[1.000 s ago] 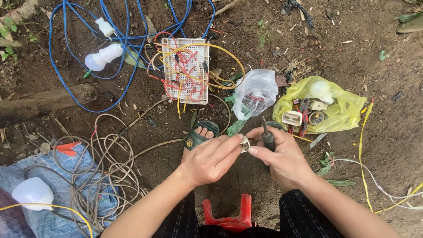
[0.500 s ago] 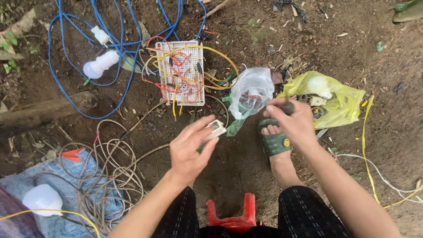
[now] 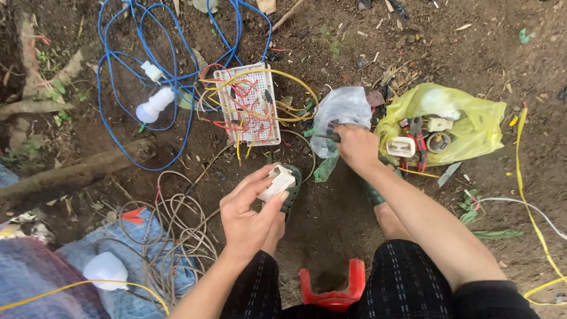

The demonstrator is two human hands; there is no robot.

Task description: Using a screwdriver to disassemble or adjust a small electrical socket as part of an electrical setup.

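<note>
My left hand (image 3: pixel 251 210) holds a small white plastic electrical part (image 3: pixel 276 181) up over my left foot. My right hand (image 3: pixel 356 146) reaches forward and grips a dark-handled screwdriver (image 3: pixel 326 136) at the clear plastic bag (image 3: pixel 339 112) on the ground. Just beyond lies a white breadboard (image 3: pixel 248 105) with red and yellow wires. To the right sits a yellow plastic bag (image 3: pixel 466 127) holding a white plug, red-handled pliers and other small parts.
Blue cable (image 3: pixel 118 71) loops on the dirt at the far left around a white bulb (image 3: pixel 155 105). A tangle of grey wire (image 3: pixel 177 230) and another bulb (image 3: pixel 105 270) lie on blue cloth at the lower left. A red stool (image 3: pixel 331 283) stands between my legs. Yellow wire (image 3: pixel 522 195) runs along the right.
My hands have separated: the right one has moved forward to the clear bag with the screwdriver, while the left has kept the white part and stayed near my foot.
</note>
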